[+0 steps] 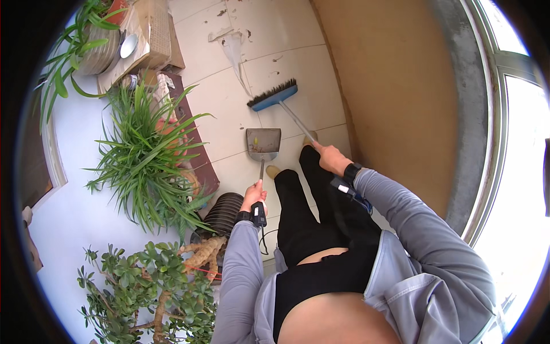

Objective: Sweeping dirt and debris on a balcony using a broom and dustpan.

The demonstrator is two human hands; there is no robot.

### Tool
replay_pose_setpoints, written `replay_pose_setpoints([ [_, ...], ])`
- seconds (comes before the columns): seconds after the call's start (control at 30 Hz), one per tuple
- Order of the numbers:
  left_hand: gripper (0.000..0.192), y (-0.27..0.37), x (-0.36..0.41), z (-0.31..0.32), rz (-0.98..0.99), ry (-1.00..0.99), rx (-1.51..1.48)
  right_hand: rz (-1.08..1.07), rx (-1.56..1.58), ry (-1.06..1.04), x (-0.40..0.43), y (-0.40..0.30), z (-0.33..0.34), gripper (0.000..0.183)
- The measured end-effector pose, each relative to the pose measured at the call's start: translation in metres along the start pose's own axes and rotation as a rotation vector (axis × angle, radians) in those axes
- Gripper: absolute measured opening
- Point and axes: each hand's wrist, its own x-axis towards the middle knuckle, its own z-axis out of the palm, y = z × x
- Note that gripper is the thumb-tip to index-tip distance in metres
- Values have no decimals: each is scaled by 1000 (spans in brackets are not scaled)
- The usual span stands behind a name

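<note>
My right hand (334, 159) grips the metal handle of a broom (275, 97) with a blue head and dark bristles. Its head is over the tiled floor, bristles turned away from me. In my left hand (254, 196) is the handle of a grey dustpan (263, 144), whose open mouth faces the broom. Inside the pan lie a small yellowish-green bit and some brown debris. Past the broom, a crumpled translucent plastic sheet (233, 47) rests on the tiles. Scattered dry leaf bits (277, 59) lie around it.
Along the left stand a spiky green potted plant (150, 150), a jade plant (159, 288), a dark ribbed pot (224, 210) and a cardboard box (154, 34) with a small white bowl (128, 46). A tan wall (395, 86) and a window (515, 129) bound the right. My feet are just behind the dustpan.
</note>
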Motion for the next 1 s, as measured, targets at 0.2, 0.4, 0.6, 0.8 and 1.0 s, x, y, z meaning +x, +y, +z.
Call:
replay_pose_setpoints([
  [0.2, 31, -1, 6, -1, 23, 3, -43, 87, 192, -239, -55, 5, 11, 61],
  [0.4, 22, -21, -12, -10, 59, -27, -172, -146, 120, -126, -63, -14, -22, 57],
  [0.6, 27, -56, -47, -17, 74, 36, -341, -389, -53, 18, 65, -104, -31, 49],
  [0.8, 26, -88, -86, -27, 66, 47, -502, -385, -132, 70, 152, -181, -7, 31],
  [1.0, 29, -115, -109, -37, 73, 75, -577, -278, -276, -107, 103, -95, 23, 43],
])
